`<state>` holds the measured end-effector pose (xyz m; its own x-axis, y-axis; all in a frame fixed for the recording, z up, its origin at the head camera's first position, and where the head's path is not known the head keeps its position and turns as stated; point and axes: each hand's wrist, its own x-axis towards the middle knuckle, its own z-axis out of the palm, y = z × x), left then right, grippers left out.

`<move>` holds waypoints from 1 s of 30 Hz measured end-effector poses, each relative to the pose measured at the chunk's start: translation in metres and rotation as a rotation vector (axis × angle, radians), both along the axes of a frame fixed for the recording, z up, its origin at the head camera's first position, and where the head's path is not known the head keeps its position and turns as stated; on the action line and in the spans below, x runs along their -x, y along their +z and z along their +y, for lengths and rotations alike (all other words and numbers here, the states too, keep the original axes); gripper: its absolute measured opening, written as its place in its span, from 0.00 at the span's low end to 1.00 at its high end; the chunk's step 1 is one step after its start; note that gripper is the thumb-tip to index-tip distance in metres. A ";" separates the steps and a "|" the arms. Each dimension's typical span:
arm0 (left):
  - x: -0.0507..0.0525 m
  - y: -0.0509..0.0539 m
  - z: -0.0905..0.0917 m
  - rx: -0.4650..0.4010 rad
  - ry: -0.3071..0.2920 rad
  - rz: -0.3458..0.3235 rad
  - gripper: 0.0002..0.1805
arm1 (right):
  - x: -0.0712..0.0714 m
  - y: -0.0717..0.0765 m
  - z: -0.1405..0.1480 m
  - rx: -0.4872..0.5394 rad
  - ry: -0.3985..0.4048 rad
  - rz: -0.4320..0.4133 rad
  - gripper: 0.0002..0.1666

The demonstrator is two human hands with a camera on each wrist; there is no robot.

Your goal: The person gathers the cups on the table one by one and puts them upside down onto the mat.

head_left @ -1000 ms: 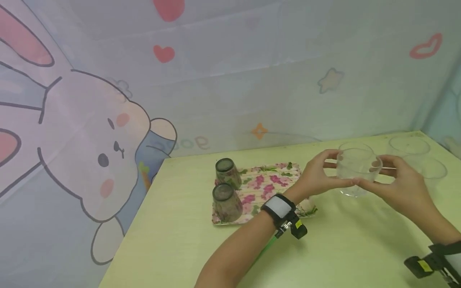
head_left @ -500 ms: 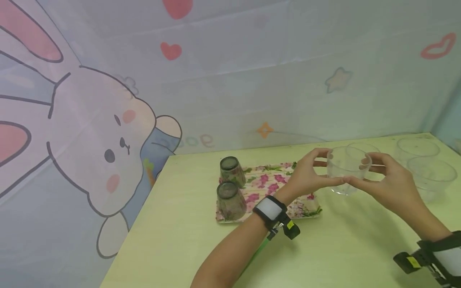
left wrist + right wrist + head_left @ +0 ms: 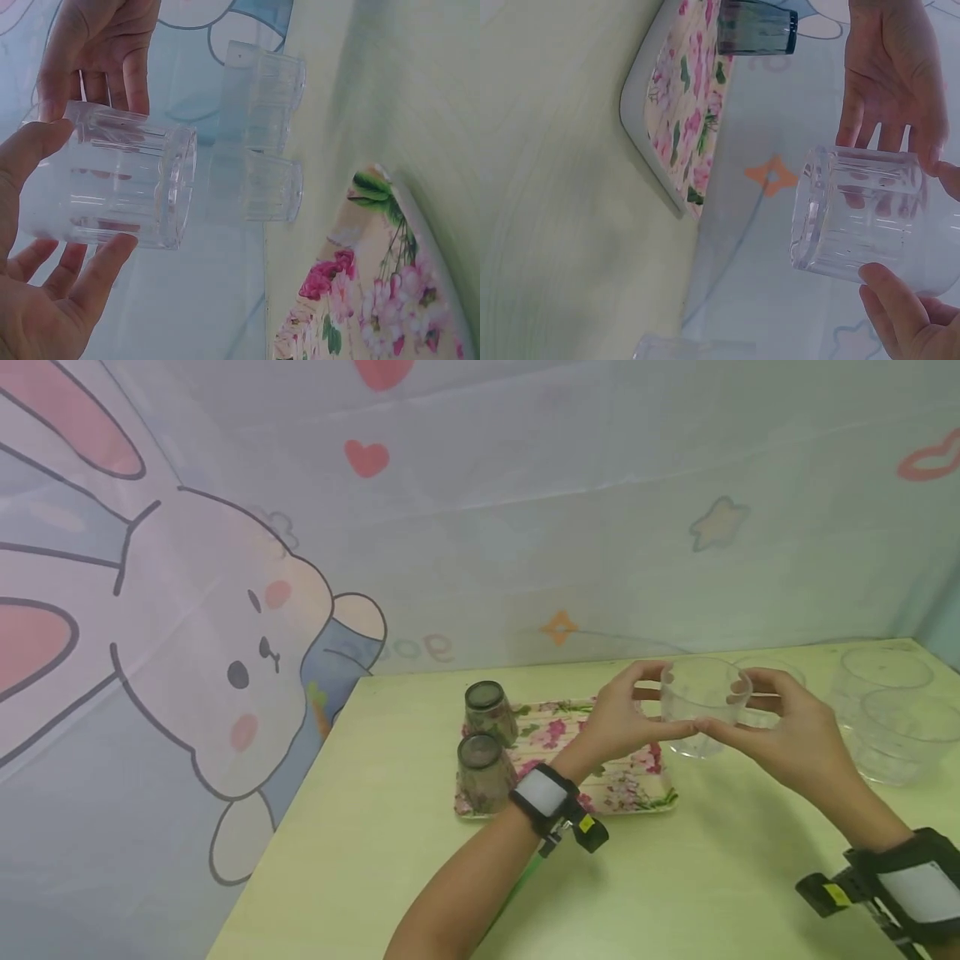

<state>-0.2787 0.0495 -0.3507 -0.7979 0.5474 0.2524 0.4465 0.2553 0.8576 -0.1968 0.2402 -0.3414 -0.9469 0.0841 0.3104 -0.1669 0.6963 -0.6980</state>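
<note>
Cup [image 3: 701, 697] pinched by thumbs and fingers of left hand [image 3: 617, 717] and right hand [image 3: 798, 735], right of tray [image 3: 628, 781], may slip if grip slackens on smooth sides.

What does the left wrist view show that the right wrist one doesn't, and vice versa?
Left wrist only: a group of standing clear cups; the right wrist view catches just a cut-off clear item at its bottom edge.
Right wrist only: a dark cup, upside down on the floral tray, and the backdrop's orange star.
Both: the held cup, left hand, right hand, part of the tray, table and backdrop.
</note>
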 end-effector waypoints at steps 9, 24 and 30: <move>0.004 0.008 -0.017 0.017 0.052 0.005 0.43 | 0.010 0.008 -0.014 0.012 0.039 0.018 0.53; 0.006 0.017 -0.037 0.013 0.119 0.014 0.42 | 0.020 0.017 -0.029 0.020 0.081 0.042 0.51; 0.005 0.018 -0.041 -0.006 0.126 0.005 0.42 | 0.022 0.020 -0.032 0.030 0.102 0.040 0.51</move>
